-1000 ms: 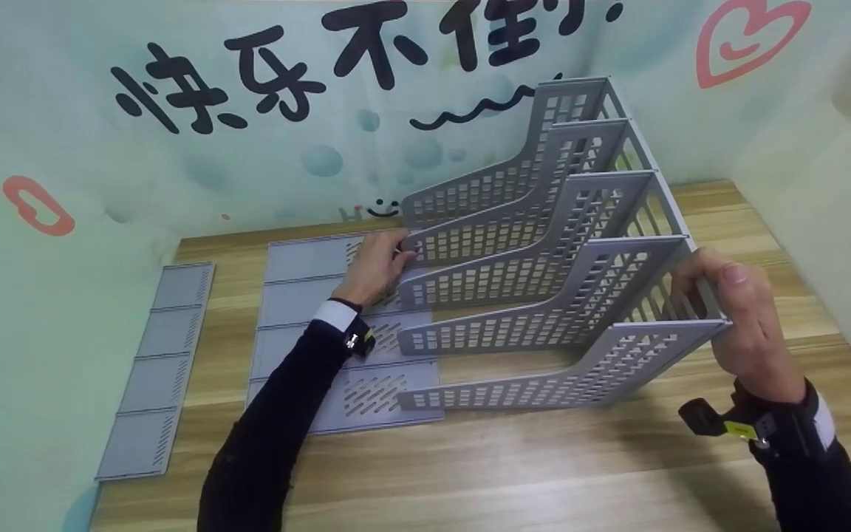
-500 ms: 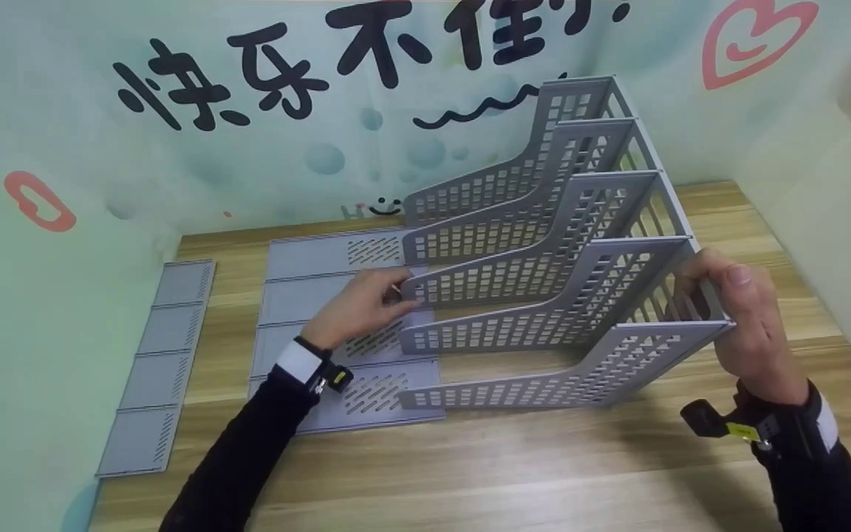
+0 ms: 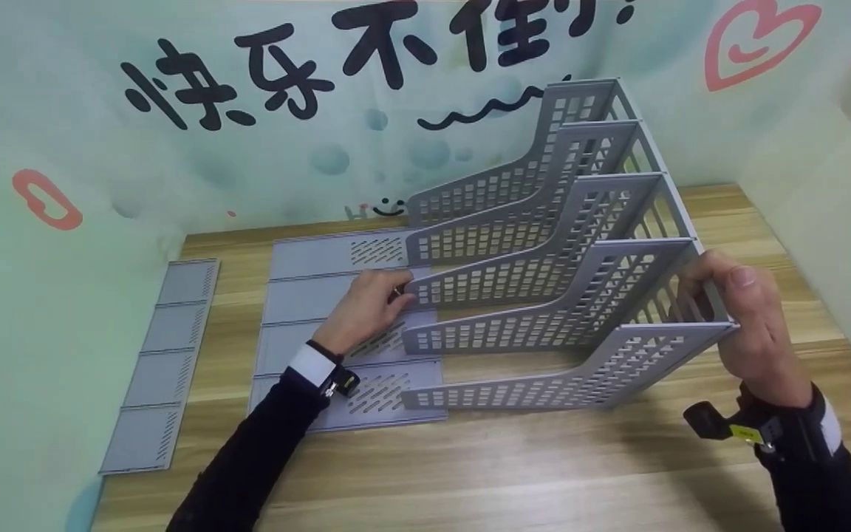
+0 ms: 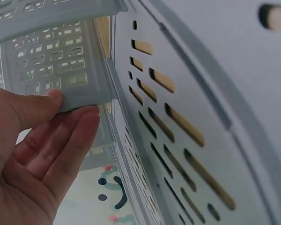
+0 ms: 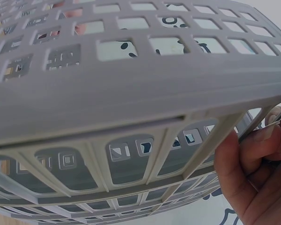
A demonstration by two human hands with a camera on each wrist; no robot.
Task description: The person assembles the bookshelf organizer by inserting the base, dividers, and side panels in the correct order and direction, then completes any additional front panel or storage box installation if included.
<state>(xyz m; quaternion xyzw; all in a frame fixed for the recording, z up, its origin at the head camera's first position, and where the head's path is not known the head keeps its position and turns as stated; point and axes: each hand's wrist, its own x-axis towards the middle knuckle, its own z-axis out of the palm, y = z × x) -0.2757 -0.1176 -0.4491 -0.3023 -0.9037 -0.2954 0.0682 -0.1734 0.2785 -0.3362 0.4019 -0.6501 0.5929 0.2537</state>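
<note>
A grey file rack (image 3: 583, 277), with several perforated upright dividers joined by a slatted back, stands over the table. My left hand (image 3: 365, 309) is at the low front end of its middle divider (image 3: 503, 278). In the left wrist view, thumb and fingers pinch that divider's corner (image 4: 91, 95). Beneath the dividers' front ends lies a flat grey slotted panel (image 3: 307, 298), close beside my left fingers. My right hand (image 3: 754, 329) grips the top of the slatted back near the nearest divider. In the right wrist view, its fingers (image 5: 229, 161) curl round the frame.
A narrower grey panel (image 3: 148, 386) with slots along one edge lies at the table's left side. The wood-grain table (image 3: 514, 469) meets a printed backdrop (image 3: 270, 170) at the back and both sides.
My left hand has moved from the second divider's front end toward me, to the middle divider. My right hand keeps its grip, and the rack stays in place.
</note>
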